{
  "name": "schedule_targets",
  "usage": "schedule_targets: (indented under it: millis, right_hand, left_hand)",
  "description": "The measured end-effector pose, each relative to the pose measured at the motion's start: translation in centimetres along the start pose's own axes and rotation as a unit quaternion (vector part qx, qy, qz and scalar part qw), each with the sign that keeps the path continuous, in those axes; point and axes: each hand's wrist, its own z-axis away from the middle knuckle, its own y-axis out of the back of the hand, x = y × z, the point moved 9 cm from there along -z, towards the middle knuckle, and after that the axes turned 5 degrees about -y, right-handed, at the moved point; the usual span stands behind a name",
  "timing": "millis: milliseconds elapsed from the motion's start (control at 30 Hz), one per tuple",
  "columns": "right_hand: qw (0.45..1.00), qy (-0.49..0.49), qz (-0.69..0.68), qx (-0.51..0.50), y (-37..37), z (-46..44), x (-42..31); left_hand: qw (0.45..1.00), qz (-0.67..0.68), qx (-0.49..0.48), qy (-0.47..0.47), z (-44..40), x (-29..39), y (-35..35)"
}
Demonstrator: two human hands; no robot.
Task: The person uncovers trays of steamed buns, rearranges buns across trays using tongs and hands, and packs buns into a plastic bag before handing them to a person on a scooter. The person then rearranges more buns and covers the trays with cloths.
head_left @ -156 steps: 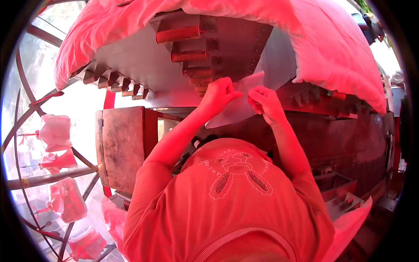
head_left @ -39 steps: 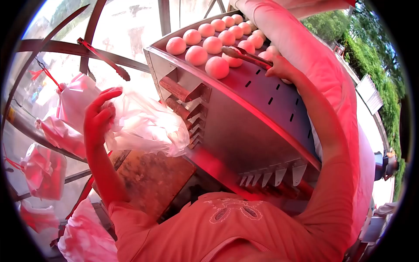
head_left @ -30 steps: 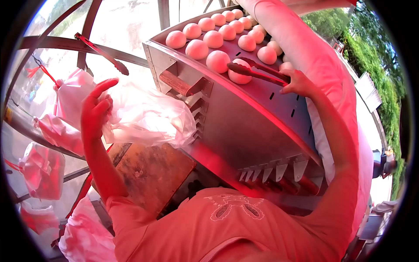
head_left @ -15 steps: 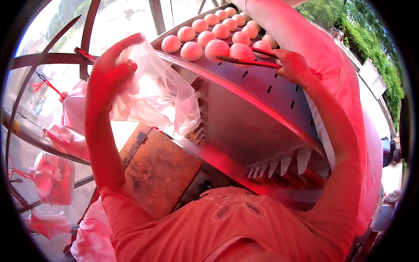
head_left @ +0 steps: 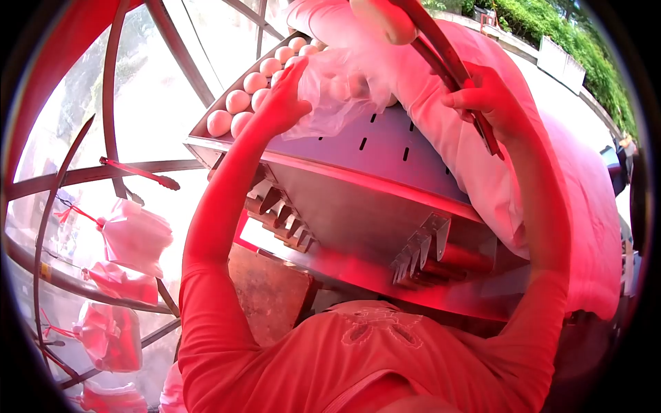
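My left hand [head_left: 284, 100] grips a clear plastic bag [head_left: 330, 103] over the metal tray [head_left: 385, 148]. Rounded shapes show through the film; whether they lie in the bag or behind it I cannot tell. My right hand [head_left: 492, 103] is closed around long dark tongs [head_left: 444, 51], raised to the right of the bag. At the tongs' far end, near the top edge of view, is a pale bun [head_left: 384, 20], partly cut off. Several round white buns [head_left: 238, 101] sit in rows on the tray's left part, some hidden behind my left hand.
A thick pink-lit cloth [head_left: 441, 131] covers the tray's right side. Tied plastic bags [head_left: 138, 234] hang from the curved frame at left, below another pair of tongs [head_left: 141, 173]. Under the tray are metal brackets [head_left: 420, 251] and a wooden box [head_left: 268, 289].
My left hand has carried the plastic bag right, over the tray. The tongs have risen from the buns with a bun at their tips. The view has shifted.
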Motion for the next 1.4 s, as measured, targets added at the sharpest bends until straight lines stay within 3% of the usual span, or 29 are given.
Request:
schedule_targets:
  millis: [133, 267, 367, 433, 533, 633, 667, 733, 800, 833, 900, 967, 1033, 1067, 1100, 1167, 1233, 1333, 1400]
  right_hand:
    - [0.987, -0.086, 0.088, -0.102, -2.8, 1.2, 4.8]
    - [0.954, -0.067, 0.267, -0.115, -2.8, -0.5, 7.4]
    - [0.905, 0.015, 0.419, -0.070, -4.3, -2.6, 5.7]
    - [0.873, 0.089, 0.477, -0.052, -6.3, -5.0, 5.3]
    - [0.861, 0.066, 0.504, -0.022, -9.9, -9.2, 6.0]
    - [0.830, 0.123, 0.540, 0.060, -12.6, -13.9, 10.0]
    - [0.812, 0.148, 0.557, 0.087, -13.3, -14.4, 9.6]
    - [0.808, 0.138, 0.571, 0.039, -12.1, -14.5, 8.5]
    - [0.801, 0.078, 0.591, -0.050, -9.8, -12.3, 4.8]
    - [0.828, -0.027, 0.544, -0.134, -7.9, -11.0, 3.2]
    - [0.875, -0.005, 0.458, -0.156, -3.8, -10.4, -0.1]
    - [0.929, 0.065, 0.354, -0.087, -3.0, -12.9, -2.0]
    - [0.848, 0.081, 0.520, -0.062, -7.3, -16.7, -1.7]
    - [0.854, 0.153, 0.493, -0.063, -9.1, -19.9, 0.4]
    - [0.816, 0.104, 0.562, -0.083, -11.5, -22.6, 2.0]
    - [0.770, 0.209, 0.599, -0.064, -15.7, -27.5, 4.4]
    - [0.758, 0.213, 0.613, -0.055, -18.6, -29.0, 4.5]
    - [0.769, 0.125, 0.622, -0.082, -19.7, -31.8, 6.6]
    - [0.800, 0.153, 0.573, -0.092, -18.5, -32.4, 6.9]
  left_hand:
    - [0.975, 0.154, -0.047, 0.154, 2.6, -1.7, -0.2]
    - [0.961, 0.202, -0.062, 0.178, 4.5, 0.9, 3.2]
    - [0.982, 0.085, -0.073, 0.153, 5.1, -2.0, 1.5]
    - [0.995, 0.038, -0.071, 0.058, 5.0, 0.4, 0.7]
    - [0.995, 0.075, -0.070, -0.009, 5.3, 4.1, -1.5]
    - [0.997, 0.072, -0.014, 0.009, 6.0, 2.3, -2.6]
    - [0.993, 0.101, -0.012, 0.062, 6.2, 1.9, -1.1]
    - [0.967, 0.190, 0.017, 0.168, 7.2, -1.0, 1.8]
    - [0.902, 0.282, -0.009, 0.328, 9.5, -3.1, 3.2]
    - [0.919, 0.286, 0.041, 0.269, 9.8, -3.5, 3.4]
    - [0.973, 0.201, 0.005, 0.110, 10.4, -1.5, 3.0]
    - [0.912, 0.335, -0.098, 0.214, 11.5, 1.3, 0.4]
    - [0.936, 0.301, -0.129, 0.129, 11.0, 3.7, -0.6]
    - [0.941, 0.301, -0.125, 0.087, 10.9, 4.2, -1.2]
    - [0.934, 0.324, -0.135, 0.072, 11.0, 4.5, -1.0]
    - [0.906, 0.387, -0.159, 0.061, 11.0, 5.4, 0.1]
    - [0.880, 0.440, -0.170, 0.062, 11.3, 5.1, 0.7]
    - [0.860, 0.482, -0.156, 0.061, 11.8, 4.2, 0.9]
    - [0.853, 0.499, -0.146, 0.056, 12.0, 4.0, 1.4]
